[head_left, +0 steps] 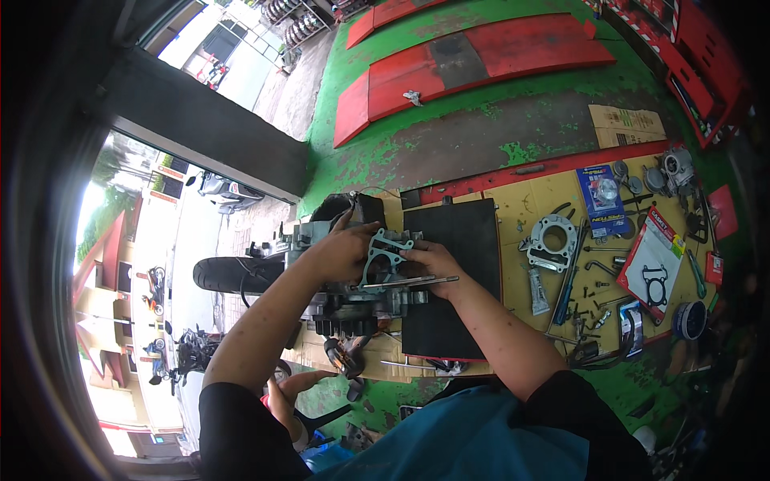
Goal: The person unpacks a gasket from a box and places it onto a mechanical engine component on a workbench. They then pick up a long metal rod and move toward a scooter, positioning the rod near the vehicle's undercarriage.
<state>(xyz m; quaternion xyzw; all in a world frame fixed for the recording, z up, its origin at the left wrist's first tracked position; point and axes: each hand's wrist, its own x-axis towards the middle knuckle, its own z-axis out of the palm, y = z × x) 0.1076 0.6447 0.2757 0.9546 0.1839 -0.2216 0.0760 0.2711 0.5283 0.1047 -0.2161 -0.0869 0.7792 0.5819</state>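
While your right hand pinches the near-right edge of a pale blue-grey cylinder gasket between thumb and fingers, your left hand lies at its opposite side, partly curled, with one finger extended away from you; whether those left fingers grip the gasket or only touch it cannot be told. The gasket stands tilted between your two hands, just over the motorcycle engine and beside its long metal studs, which point to your right. Whether the studs pass through its holes is unclear.

Left of the engine extends a black tyre; to its right a black mat lies on the cardboard-covered work surface. Farther right, you have a cylinder block with its bore facing up, a squeezed tube just below it, and a blue blister pack beyond. Beside these lie a red-and-white gasket packet, bolts and a green-handled tool. At the far right corner sits a cylinder head. Red ramps stand on the green floor beyond. At lower left, another person's arm reaches in near the engine.
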